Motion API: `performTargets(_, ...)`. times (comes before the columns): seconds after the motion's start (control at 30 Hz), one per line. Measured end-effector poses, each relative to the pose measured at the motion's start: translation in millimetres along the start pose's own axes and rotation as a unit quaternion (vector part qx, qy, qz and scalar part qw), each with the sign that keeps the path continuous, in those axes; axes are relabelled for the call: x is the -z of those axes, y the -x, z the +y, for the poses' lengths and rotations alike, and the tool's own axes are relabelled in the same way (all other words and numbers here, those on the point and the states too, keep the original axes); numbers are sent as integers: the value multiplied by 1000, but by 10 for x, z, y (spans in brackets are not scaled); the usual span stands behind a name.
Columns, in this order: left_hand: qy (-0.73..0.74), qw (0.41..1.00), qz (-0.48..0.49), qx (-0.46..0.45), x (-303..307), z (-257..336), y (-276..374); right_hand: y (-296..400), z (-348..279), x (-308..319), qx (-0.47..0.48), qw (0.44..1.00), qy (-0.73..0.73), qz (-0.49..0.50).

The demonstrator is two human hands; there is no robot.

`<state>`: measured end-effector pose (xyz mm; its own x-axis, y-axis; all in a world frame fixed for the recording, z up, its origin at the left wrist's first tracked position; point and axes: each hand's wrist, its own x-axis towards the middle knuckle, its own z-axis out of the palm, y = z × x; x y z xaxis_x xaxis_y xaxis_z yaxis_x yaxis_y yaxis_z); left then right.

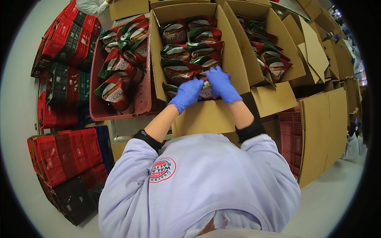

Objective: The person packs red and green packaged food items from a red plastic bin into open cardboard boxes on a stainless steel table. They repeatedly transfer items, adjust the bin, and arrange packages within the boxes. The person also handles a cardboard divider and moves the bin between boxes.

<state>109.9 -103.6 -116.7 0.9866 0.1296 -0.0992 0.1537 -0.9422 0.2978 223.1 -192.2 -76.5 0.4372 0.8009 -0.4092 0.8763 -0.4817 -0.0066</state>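
Before me stands a cardboard box (235,56) with its flaps folded out, filled with rows of upright red, green and white plastic food pouches (175,53). My left hand (189,91) and my right hand (221,84), both in blue gloves, are at the near end of the box. Between them they grip one pouch (206,92) by its upper part; my fingers hide much of it. To the left, a dark red plastic crate (146,102) holds more such pouches (113,92), leaning on one another.
A second cardboard box (285,56) with pouches stands at the right. Stacked red and black crates (67,154) line the left side. A flattened carton (324,134) leans by a pink crate (290,134) at right. Another person's sleeve (92,6) shows at top left.
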Motion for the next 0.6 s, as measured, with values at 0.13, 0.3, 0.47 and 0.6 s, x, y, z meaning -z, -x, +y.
performTargets(0.13,7,999,-30,-30,136,234,67,260,105,-241,-25,997,-37,65)
performTargets(0.3,46,997,4,66,-68,351,-39,224,43,-366,-53,994,-37,86)
performTargets(0.47,57,996,-12,74,-124,236,-151,27,-3,-495,-40,994,-12,100)
performTargets(0.6,82,995,43,29,32,280,-3,76,14,-488,-40,991,-5,126)
